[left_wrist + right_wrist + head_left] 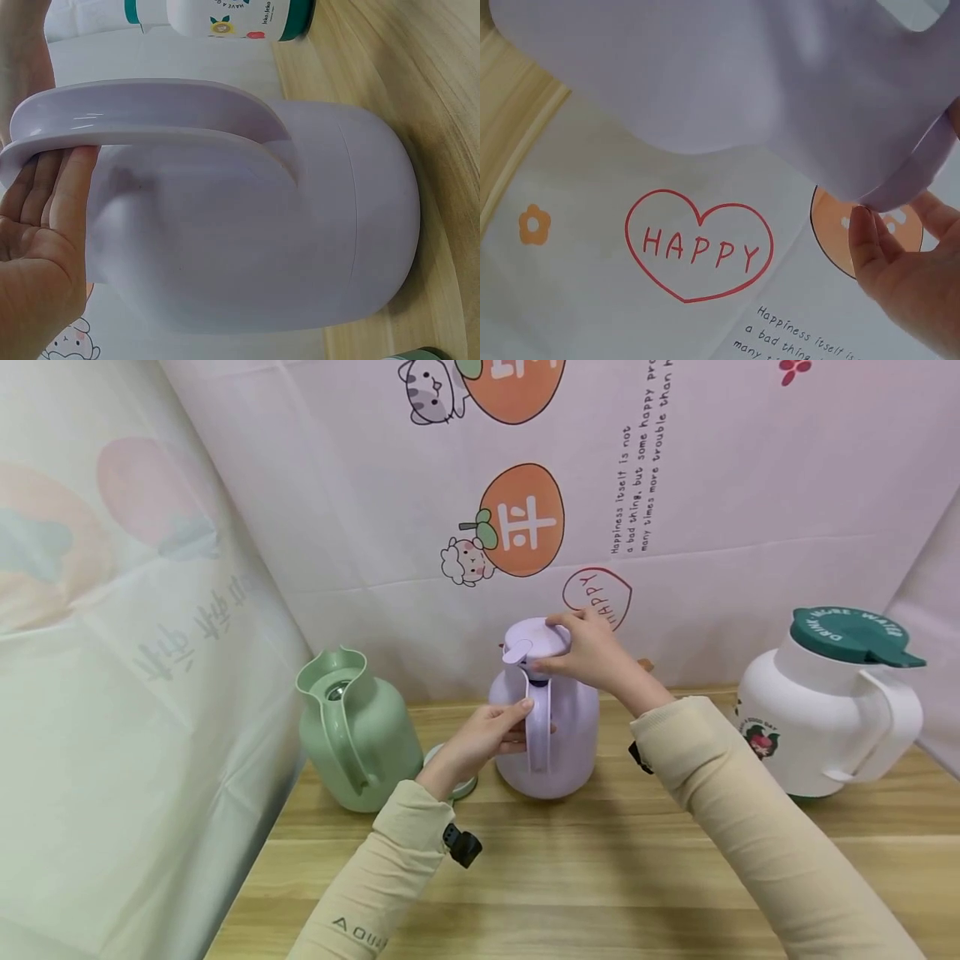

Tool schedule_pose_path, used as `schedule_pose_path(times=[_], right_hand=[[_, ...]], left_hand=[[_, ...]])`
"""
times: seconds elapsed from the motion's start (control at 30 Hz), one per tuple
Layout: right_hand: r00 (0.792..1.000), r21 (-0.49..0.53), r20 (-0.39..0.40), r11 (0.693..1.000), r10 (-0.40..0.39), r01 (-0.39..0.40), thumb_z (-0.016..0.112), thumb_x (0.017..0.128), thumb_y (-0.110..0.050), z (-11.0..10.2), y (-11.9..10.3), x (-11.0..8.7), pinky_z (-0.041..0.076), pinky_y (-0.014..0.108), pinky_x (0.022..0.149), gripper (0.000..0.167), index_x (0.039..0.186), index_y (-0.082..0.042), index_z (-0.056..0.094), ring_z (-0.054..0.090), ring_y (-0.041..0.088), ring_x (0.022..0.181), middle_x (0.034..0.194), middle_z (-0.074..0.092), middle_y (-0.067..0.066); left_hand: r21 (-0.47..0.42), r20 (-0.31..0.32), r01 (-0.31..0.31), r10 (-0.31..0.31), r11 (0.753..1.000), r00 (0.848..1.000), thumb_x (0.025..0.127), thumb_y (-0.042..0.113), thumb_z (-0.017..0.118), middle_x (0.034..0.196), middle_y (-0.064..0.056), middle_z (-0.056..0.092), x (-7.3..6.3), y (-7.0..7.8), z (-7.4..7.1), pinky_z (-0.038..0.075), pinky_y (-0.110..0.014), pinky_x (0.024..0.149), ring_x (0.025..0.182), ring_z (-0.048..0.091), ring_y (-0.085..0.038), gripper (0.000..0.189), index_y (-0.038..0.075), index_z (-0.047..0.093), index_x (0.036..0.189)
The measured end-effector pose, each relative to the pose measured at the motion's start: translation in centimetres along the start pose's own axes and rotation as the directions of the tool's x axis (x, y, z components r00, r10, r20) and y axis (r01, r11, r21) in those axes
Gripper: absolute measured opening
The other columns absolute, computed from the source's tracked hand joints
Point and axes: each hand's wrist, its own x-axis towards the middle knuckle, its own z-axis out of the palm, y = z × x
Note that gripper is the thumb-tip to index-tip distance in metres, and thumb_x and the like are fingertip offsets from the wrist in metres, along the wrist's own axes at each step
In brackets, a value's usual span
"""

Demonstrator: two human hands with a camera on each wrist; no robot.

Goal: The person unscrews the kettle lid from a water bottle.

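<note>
A lavender thermos jug [576, 735] stands upright on the table, its handle [538, 727] facing me. My left hand [480, 737] holds that handle near its upper part, with the thumb on top. In the left wrist view the fingers [64, 187] reach in under the handle. At the jug's mouth, my right hand [588, 652] grips the lavender lid [536, 637] by its sides between thumb and fingers. A dark gap shows under the lid's near edge. The right wrist view has the fingertips [864, 225] at the lid's rim.
To the left stands a green jug [363, 752] with its mouth uncovered. A round green-and-white lid [465, 788] lies beside it, partly behind my left wrist. On the right is a white jug [791, 718] with a dark green lid [847, 633]. A printed cloth [375, 527] hangs behind.
</note>
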Motion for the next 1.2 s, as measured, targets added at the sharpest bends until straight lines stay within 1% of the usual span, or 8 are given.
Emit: schedule_pose_path(times=[0.2, 0.33, 0.47, 0.63, 0.8, 0.97, 1.07, 1.2], right_hand=[[1.0, 0.068, 0.012, 0.998, 0.018, -0.019, 0.077, 0.08, -0.025, -0.5, 0.1, -0.1, 0.042, 0.055, 0.101, 0.066, 0.132, 0.003, 0.049, 0.044, 0.042, 0.12, 0.133, 0.041, 0.033], [0.999, 0.082, 0.031, 0.996, 0.026, -0.028, 0.076, 0.081, -0.024, -0.8, 0.4, -0.1, 0.044, 0.054, 0.1, 0.063, 0.132, 0.002, 0.049, 0.047, 0.044, 0.122, 0.133, 0.044, 0.03], [0.997, 0.071, 0.074, 0.997, 0.006, -0.011, 0.074, 0.083, -0.022, -1.1, 0.6, 0.0, 0.042, 0.055, 0.103, 0.063, 0.135, 0.001, 0.047, 0.046, 0.045, 0.126, 0.137, 0.044, 0.029], [0.987, 0.142, 0.158, 0.99, -0.021, -0.002, 0.07, 0.085, -0.022, -1.5, 0.8, 0.0, 0.038, 0.056, 0.107, 0.069, 0.141, 0.004, 0.039, 0.042, 0.047, 0.131, 0.144, 0.04, 0.027], [0.976, 0.174, 0.22, 0.984, 0.004, -0.043, 0.06, 0.091, -0.033, -2.0, 0.4, -0.2, 0.034, 0.056, 0.11, 0.07, 0.146, 0.001, 0.033, 0.038, 0.043, 0.134, 0.149, 0.035, 0.024], [0.983, 0.099, 0.156, 0.989, 0.097, -0.113, 0.053, 0.092, -0.049, -1.4, -1.0, 0.0, 0.032, 0.057, 0.111, 0.075, 0.144, 0.003, 0.035, 0.036, 0.042, 0.136, 0.147, 0.037, 0.027], [0.985, 0.036, 0.093, 0.988, 0.148, -0.152, 0.055, 0.09, -0.051, -0.6, -2.0, 0.4, 0.033, 0.057, 0.11, 0.079, 0.143, 0.005, 0.035, 0.036, 0.042, 0.135, 0.145, 0.037, 0.031], [0.977, -0.013, 0.033, 0.977, 0.211, -0.211, 0.061, 0.086, -0.05, 0.2, -3.2, 0.7, 0.039, 0.056, 0.104, 0.081, 0.141, 0.005, 0.038, 0.039, 0.042, 0.128, 0.14, 0.039, 0.032]], left_hand=[[-0.007, -0.002, -0.001, 0.001, 1.0, 1.0, 0.104, 0.032, 0.038, 0.13, -0.025, 0.057, 0.0, 0.0, 0.0, 0.049, -0.038, 0.102, 0.124, 0.055, -0.032, 0.049, -0.008, 0.052, 0.129], [-0.015, -0.007, 0.011, -0.011, 1.0, 1.0, 0.103, 0.032, 0.039, 0.13, -0.024, 0.058, 0.0, 0.0, -0.1, 0.048, -0.039, 0.103, 0.125, 0.055, -0.031, 0.048, -0.006, 0.053, 0.13], [-0.014, -0.007, 0.013, -0.013, 1.0, 1.0, 0.103, 0.031, 0.04, 0.13, -0.024, 0.058, 0.0, -0.1, -0.1, 0.048, -0.039, 0.103, 0.125, 0.054, -0.032, 0.047, -0.006, 0.053, 0.13], [-0.017, -0.01, 0.009, -0.01, 1.0, 1.0, 0.103, 0.03, 0.04, 0.129, -0.024, 0.058, 0.0, -0.1, -0.2, 0.048, -0.038, 0.103, 0.125, 0.055, -0.032, 0.047, -0.007, 0.053, 0.129], [-0.015, -0.012, 0.007, -0.007, 1.0, 1.0, 0.103, 0.031, 0.041, 0.129, -0.024, 0.058, -0.1, -0.1, -0.2, 0.049, -0.038, 0.102, 0.124, 0.055, -0.032, 0.048, -0.007, 0.053, 0.129], [-0.018, -0.012, 0.009, -0.009, 1.0, 1.0, 0.103, 0.032, 0.041, 0.129, -0.024, 0.058, -0.1, 0.0, -0.2, 0.048, -0.038, 0.102, 0.125, 0.055, -0.031, 0.048, -0.006, 0.054, 0.129], [-0.012, -0.024, 0.009, -0.01, 1.0, 1.0, 0.103, 0.031, 0.041, 0.129, -0.024, 0.058, -0.1, 0.0, -0.2, 0.049, -0.039, 0.102, 0.124, 0.055, -0.031, 0.047, -0.007, 0.054, 0.128], [-0.006, -0.035, 0.016, -0.016, 1.0, 0.999, 0.103, 0.031, 0.042, 0.13, -0.025, 0.058, -0.2, 0.1, -0.1, 0.049, -0.039, 0.101, 0.123, 0.056, -0.032, 0.048, -0.008, 0.054, 0.128]])
